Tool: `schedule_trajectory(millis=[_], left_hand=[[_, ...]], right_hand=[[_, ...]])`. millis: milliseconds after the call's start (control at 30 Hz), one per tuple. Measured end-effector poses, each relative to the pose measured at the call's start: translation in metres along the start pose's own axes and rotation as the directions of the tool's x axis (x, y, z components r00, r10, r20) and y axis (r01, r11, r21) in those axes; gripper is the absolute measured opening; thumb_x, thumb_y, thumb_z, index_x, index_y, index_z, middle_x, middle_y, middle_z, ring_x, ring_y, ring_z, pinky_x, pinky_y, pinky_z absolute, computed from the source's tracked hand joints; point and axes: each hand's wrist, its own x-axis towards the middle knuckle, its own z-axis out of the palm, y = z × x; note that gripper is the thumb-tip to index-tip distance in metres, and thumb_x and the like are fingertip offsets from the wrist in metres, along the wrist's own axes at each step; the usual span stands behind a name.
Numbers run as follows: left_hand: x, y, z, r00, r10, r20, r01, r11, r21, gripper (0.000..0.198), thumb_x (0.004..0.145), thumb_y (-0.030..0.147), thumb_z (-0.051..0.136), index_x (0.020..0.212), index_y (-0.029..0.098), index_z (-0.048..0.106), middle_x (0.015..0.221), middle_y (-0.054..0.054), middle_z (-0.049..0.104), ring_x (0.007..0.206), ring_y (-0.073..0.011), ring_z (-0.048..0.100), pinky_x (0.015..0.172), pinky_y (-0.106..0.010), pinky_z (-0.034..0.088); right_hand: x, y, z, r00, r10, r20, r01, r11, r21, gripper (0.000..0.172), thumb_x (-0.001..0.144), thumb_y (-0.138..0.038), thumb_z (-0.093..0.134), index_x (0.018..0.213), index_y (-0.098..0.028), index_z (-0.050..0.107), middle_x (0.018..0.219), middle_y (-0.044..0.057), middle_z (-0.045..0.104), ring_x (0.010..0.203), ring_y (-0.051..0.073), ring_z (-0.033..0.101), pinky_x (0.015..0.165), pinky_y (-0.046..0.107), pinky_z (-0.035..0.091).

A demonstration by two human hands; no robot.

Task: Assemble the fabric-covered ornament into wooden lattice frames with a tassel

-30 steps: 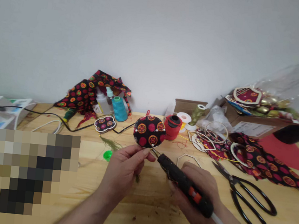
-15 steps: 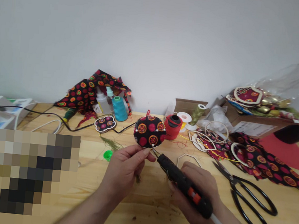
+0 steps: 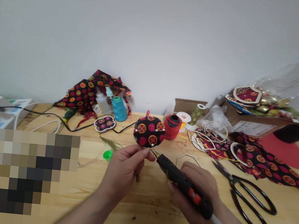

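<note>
My left hand [image 3: 124, 169] pinches the lower edge of a round fabric-covered disc [image 3: 149, 131], black with red and orange circles and small white beads on its rim, and holds it upright above the wooden table [image 3: 83, 197]. My right hand [image 3: 197, 194] is wrapped around a black glue gun [image 3: 184, 187] with an orange trigger. The gun's metal tip points up and left and almost touches the disc's lower edge beside my left thumb. A white glue stick pokes out of the gun's back end.
Large black scissors [image 3: 247, 199] lie to the right, with patterned fabric [image 3: 263, 161], wooden rings and a wooden frame [image 3: 187, 159] nearby. Behind stand a red thread spool [image 3: 172, 126], a teal spool [image 3: 119, 108], bottles and crumpled fabric [image 3: 88, 92]. A cardboard box [image 3: 259, 122] sits far right. Cables run at left.
Almost nothing differs: the glue gun's tip has crept slightly closer to the disc's lower edge. Both hands keep their grip.
</note>
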Motion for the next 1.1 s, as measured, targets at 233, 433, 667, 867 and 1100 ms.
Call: schedule_trajectory(millis=[233, 433, 667, 867, 1100], left_hand=[[0.0028, -0.0009, 0.0014, 1.000, 0.000, -0.007, 0.000, 1.000, 0.008, 0.024, 0.076, 0.033, 0.069, 0.063, 0.013, 0.071, 0.040, 0.008, 0.036, 0.040, -0.0031, 0.023, 0.039, -0.019, 0.013], [0.0025, 0.0002, 0.0011, 1.000, -0.002, -0.004, 0.002, 1.000, -0.001, 0.024, 0.075, 0.032, 0.070, 0.063, 0.012, 0.071, 0.040, 0.008, 0.036, 0.040, -0.0027, 0.023, 0.040, -0.019, 0.013], [0.0019, 0.0022, 0.0023, 1.000, 0.002, 0.004, -0.002, 1.000, -0.028, 0.023, 0.074, 0.031, 0.071, 0.064, 0.011, 0.071, 0.043, 0.005, 0.042, 0.040, -0.0022, 0.023, 0.040, -0.019, 0.012], [0.0008, 0.0015, 0.0018, 1.000, -0.002, 0.003, 0.002, 1.000, -0.029, 0.023, 0.075, 0.032, 0.071, 0.064, 0.012, 0.071, 0.042, 0.006, 0.039, 0.041, -0.0025, 0.023, 0.040, -0.019, 0.013], [0.0008, 0.0027, 0.0031, 1.000, 0.007, -0.006, -0.007, 1.000, -0.025, 0.023, 0.074, 0.031, 0.071, 0.063, 0.011, 0.072, 0.042, 0.006, 0.041, 0.041, -0.0024, 0.024, 0.040, -0.019, 0.014]], right_hand=[[0.0007, 0.0004, 0.0004, 0.999, 0.019, 0.034, -0.019, 1.000, 0.016, 0.017, 0.079, -0.016, 0.062, 0.071, -0.021, 0.047, 0.063, -0.003, 0.046, 0.057, 0.012, 0.045, 0.051, 0.026, 0.031], [0.0003, 0.0009, 0.0013, 1.000, 0.014, 0.012, -0.014, 1.000, 0.004, 0.020, 0.079, -0.016, 0.062, 0.069, -0.021, 0.045, 0.062, -0.004, 0.044, 0.055, 0.011, 0.043, 0.050, 0.025, 0.029], [0.0036, -0.0013, -0.0002, 1.000, 0.010, 0.001, -0.010, 1.000, 0.004, 0.021, 0.079, -0.016, 0.060, 0.068, -0.021, 0.043, 0.060, -0.004, 0.044, 0.052, 0.010, 0.042, 0.049, 0.024, 0.031], [0.0072, -0.0043, -0.0022, 1.000, 0.003, -0.007, -0.003, 1.000, -0.005, 0.021, 0.080, -0.016, 0.059, 0.067, -0.021, 0.042, 0.059, -0.005, 0.044, 0.051, 0.009, 0.042, 0.048, 0.023, 0.030], [0.0041, -0.0021, -0.0027, 1.000, 0.011, -0.009, -0.012, 1.000, -0.015, 0.020, 0.080, -0.017, 0.060, 0.068, -0.020, 0.044, 0.059, -0.005, 0.045, 0.052, 0.009, 0.042, 0.049, 0.022, 0.031]])
